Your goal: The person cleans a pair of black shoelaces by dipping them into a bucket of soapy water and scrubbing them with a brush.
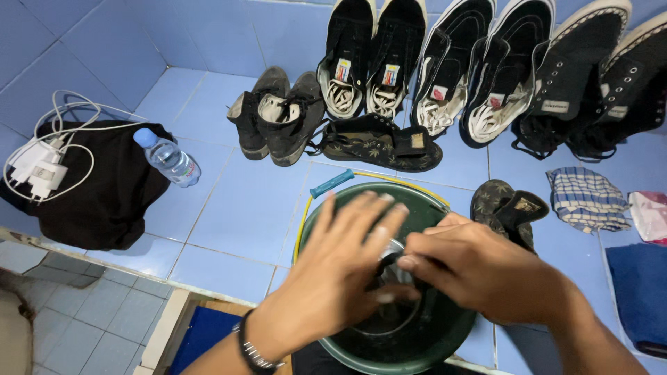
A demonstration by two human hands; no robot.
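Far left on the blue tiled floor [236, 208]: white chargers and cables [42, 163] heaped on a black cloth [104, 201], with a clear water bottle [167, 158] lying just beside its right edge. Farther back, centre: a worn black pair of shoes [274, 114] standing near the wall, then three more pairs of black-and-white sneakers [445, 69] leaning upright against the tiles in a row running right. In front of them, one dark patterned sandal [379, 142] lying flat; its mate [507, 212] just right of the bucket. Near centre: a dark green bucket [417, 340] with a yellow handle and blue grip [332, 183], seen from above. Left hand [340, 271], a bracelet at the wrist, spread open over the bucket's mouth, fingers blurred. Right hand [472, 267] close against it, fingers pinched on a small dark item [390, 262] over the bucket; what that is, impossible to tell through the blur. Right side: a crumpled checked cloth [587, 198], a pink-white cloth [649, 215] at the edge, and a blue cloth [639, 292] nearer.
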